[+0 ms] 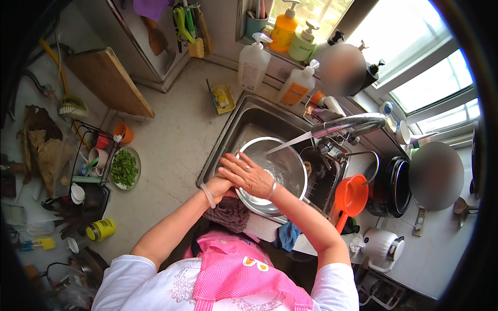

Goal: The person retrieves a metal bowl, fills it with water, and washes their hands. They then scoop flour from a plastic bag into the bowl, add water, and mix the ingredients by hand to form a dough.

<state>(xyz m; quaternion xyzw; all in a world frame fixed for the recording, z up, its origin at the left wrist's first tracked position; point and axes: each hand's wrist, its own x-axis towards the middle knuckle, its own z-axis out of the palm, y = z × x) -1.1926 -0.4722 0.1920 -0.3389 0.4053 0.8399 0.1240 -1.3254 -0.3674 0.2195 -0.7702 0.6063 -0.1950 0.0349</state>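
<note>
The right hand [252,179], grip released, is overlapping the left hand [219,186], whose grip I cannot tell. An orange-labelled bottle [298,86] is standing nearby.

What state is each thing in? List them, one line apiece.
Faucet: running, water streaming
Metal bowl: under the stream, catching water
Left hand: partly hidden beneath right hand
Right hand: fingers extended, laid over left
Chopped greens: heaped on a plate
Wooden cutting board: leaning, tilted
Orange dipper: unheld
Orange-labelled pump bottle: upright
</note>
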